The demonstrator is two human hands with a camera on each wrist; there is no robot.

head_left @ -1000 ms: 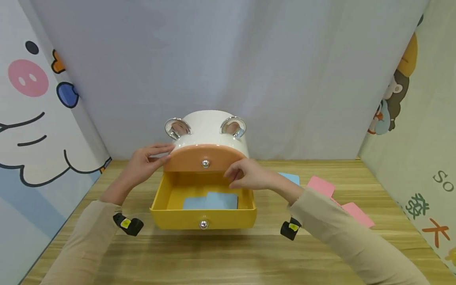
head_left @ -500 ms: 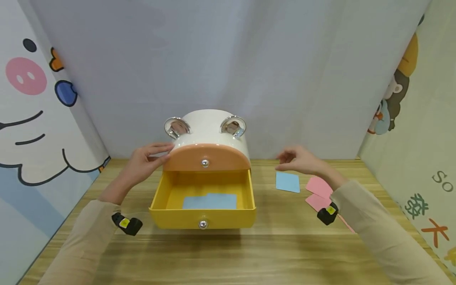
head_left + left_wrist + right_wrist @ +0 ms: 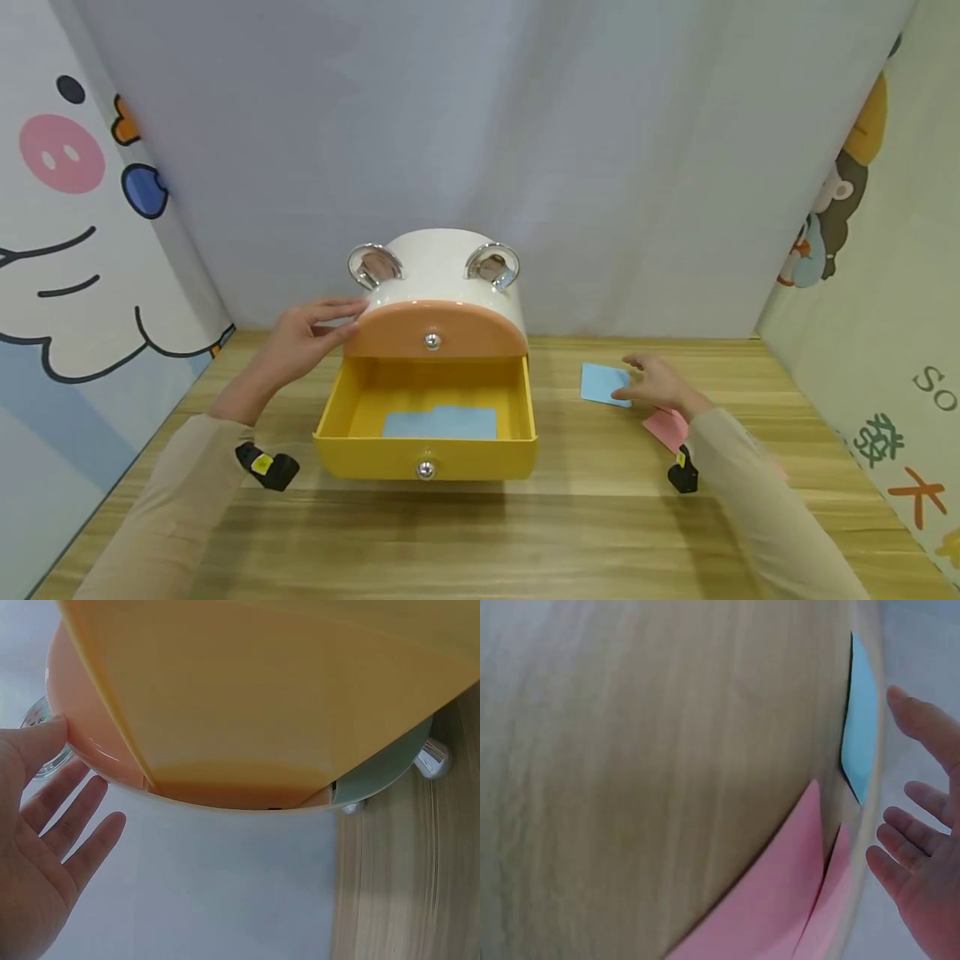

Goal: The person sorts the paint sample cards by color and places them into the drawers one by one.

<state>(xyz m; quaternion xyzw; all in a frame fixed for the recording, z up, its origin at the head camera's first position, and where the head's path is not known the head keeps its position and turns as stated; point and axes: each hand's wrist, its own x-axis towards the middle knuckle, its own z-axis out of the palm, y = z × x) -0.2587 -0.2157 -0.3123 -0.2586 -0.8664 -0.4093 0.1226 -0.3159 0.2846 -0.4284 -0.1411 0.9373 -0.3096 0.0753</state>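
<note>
A white desktop drawer box [image 3: 442, 283] with shiny ears stands in the middle, its orange upper drawer [image 3: 480, 329] closed. Pulled out below is the yellow lower drawer [image 3: 480, 460], where light-blue cards [image 3: 442, 423] lie. My left hand [image 3: 296, 346] rests at the box's left side, thumb on the orange front's edge and fingers fairly straight along the side [image 3: 64, 825]. To the right, my right hand [image 3: 658, 385] hovers at a light-blue card [image 3: 602, 383] on the table, thumb and fingers apart and nothing between them. Pink cards [image 3: 666, 429] lie partly hidden under its wrist.
The wooden table [image 3: 585, 533] carries everything. A grey-white curtain [image 3: 637, 167] stands behind the box, with printed panels at left [image 3: 45, 250] and right [image 3: 900, 292]. Pink cards [image 3: 772, 892] overlap one another near the light-blue card in the right wrist view.
My right hand has left the open yellow drawer, swung right, then come down beside the blue card on the table. The left hand stays at the box.
</note>
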